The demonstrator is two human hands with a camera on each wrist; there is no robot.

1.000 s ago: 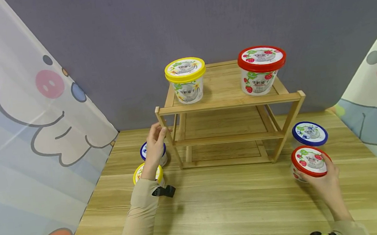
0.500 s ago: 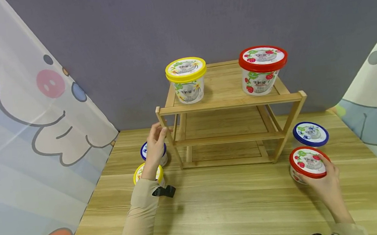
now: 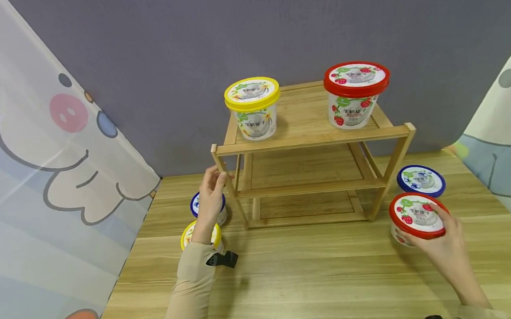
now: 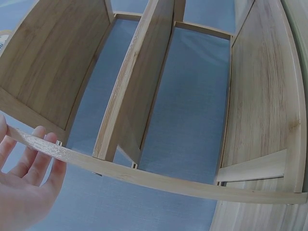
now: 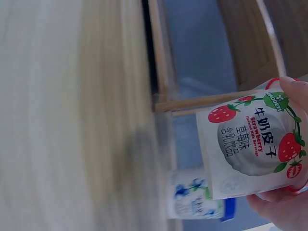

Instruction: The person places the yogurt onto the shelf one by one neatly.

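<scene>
My right hand (image 3: 449,251) grips a tub with a red lid (image 3: 419,215) and strawberry print, held off the table at the right of the head view. The right wrist view shows the side label of this strawberry milk tub (image 5: 255,144) and its base, apart from the tabletop. With my left hand (image 3: 210,197) I hold the left front post of a wooden shelf rack (image 3: 311,140). Thumb and fingers lie on either side of that post (image 4: 168,184) in the left wrist view.
On the rack's top stand a yellow-lidded tub (image 3: 254,109) and a red-lidded tub (image 3: 355,96). A blue-lidded tub (image 3: 421,180) stands right of the rack. At the left, another blue-lidded tub (image 3: 221,215) and a yellow-lidded tub (image 3: 189,236) are partly behind my arm.
The strawberry tub in my right hand has come up from the table and shifted slightly left. My left hand stays on the post.
</scene>
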